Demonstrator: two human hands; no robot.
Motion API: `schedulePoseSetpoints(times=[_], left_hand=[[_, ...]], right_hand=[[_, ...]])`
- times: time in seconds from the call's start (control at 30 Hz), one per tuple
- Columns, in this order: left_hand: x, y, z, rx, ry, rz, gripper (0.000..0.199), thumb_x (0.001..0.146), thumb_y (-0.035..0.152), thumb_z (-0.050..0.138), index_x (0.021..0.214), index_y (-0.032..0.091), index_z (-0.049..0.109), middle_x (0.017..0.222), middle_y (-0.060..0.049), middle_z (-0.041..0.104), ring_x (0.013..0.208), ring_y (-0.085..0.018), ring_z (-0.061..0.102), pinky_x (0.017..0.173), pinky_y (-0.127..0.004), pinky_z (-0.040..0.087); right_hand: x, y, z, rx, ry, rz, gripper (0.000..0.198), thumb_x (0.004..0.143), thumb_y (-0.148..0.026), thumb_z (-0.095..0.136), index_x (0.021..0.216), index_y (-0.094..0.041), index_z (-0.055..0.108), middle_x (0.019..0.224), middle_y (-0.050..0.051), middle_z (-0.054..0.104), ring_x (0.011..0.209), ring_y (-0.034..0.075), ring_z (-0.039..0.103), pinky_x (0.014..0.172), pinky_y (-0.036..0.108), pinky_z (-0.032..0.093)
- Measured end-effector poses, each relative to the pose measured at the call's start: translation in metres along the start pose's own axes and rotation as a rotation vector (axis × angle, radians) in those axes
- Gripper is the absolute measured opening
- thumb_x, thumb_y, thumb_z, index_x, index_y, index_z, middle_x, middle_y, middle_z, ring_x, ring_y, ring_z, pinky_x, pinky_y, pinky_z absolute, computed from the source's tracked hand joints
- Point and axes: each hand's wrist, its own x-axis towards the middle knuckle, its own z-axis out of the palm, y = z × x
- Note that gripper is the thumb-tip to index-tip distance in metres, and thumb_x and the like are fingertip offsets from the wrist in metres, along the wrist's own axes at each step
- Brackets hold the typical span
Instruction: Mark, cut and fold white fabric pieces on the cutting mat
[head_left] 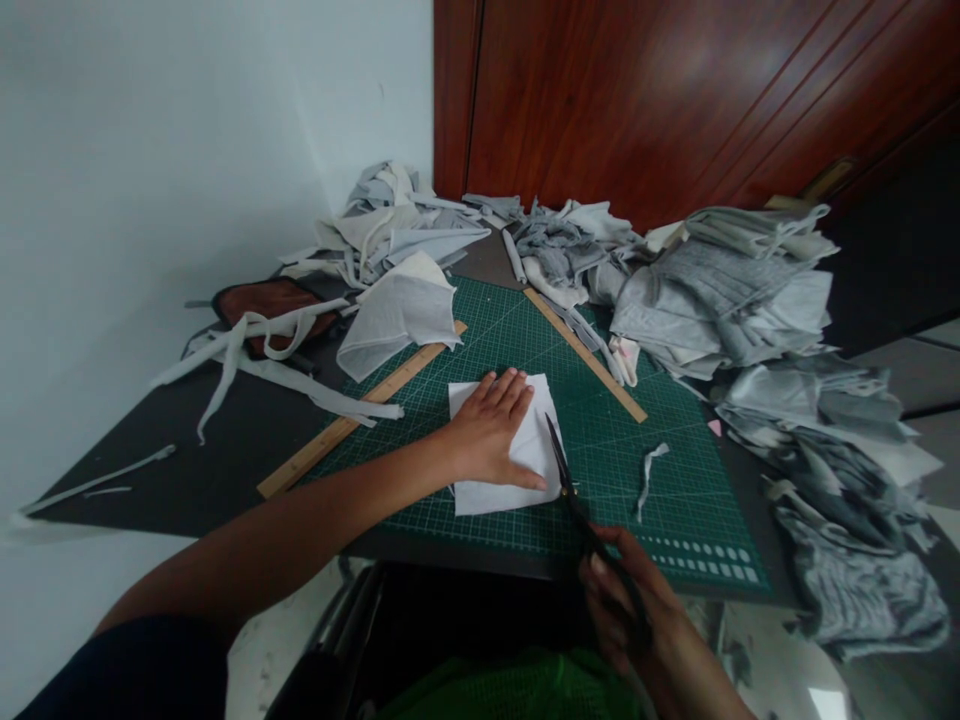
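Note:
My left hand point(495, 432) lies flat with its fingers stretched out on a white piece of fabric point(480, 498), pressing it onto the green cutting mat point(600, 470). In my right hand point(626, 595) is a pair of black-handled scissors point(571, 500), held by the handles. The scissor blades point away from me and lie along the right edge of the white fabric, looking nearly closed. A thin curled fabric strip point(649, 480) rests on the mat to the right of the scissors.
Wooden rulers point(589, 355) lie on the mat, one under a pale fabric piece point(405, 310). Heaps of grey and white fabric point(705, 290) line the back and right side. At left, loose strips point(300, 385) lie over a brown pouch point(270, 300). A wall and a wooden door point(637, 90) stand behind.

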Motion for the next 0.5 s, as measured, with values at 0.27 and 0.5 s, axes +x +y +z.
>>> schedulePoseSetpoints(times=[0.27, 0.5], left_hand=[[0.0002, 0.0013, 0.0002, 0.002, -0.012, -0.020, 0.135, 0.070, 0.097, 0.044, 0.159, -0.002, 0.017, 0.167, -0.026, 0.007, 0.157, -0.037, -0.003, 0.127, -0.048, -0.004], [0.0004, 0.0019, -0.0009, -0.006, -0.017, -0.019, 0.136, 0.071, 0.097, 0.042, 0.158, -0.005, 0.017, 0.166, -0.027, 0.008, 0.157, -0.038, -0.001, 0.127, -0.049, -0.003]], right_hand=[[0.0025, 0.0004, 0.0031, -0.090, -0.034, -0.023, 0.062, 0.079, -0.062, 0.077, 0.119, -0.024, 0.049, 0.062, -0.011, 0.045, 0.046, 0.008, 0.036, 0.038, 0.018, 0.035], [0.0021, 0.0018, 0.0037, -0.109, -0.021, -0.033, 0.059, 0.082, -0.061, 0.075, 0.121, -0.025, 0.049, 0.059, -0.011, 0.044, 0.047, 0.009, 0.036, 0.039, 0.019, 0.034]])
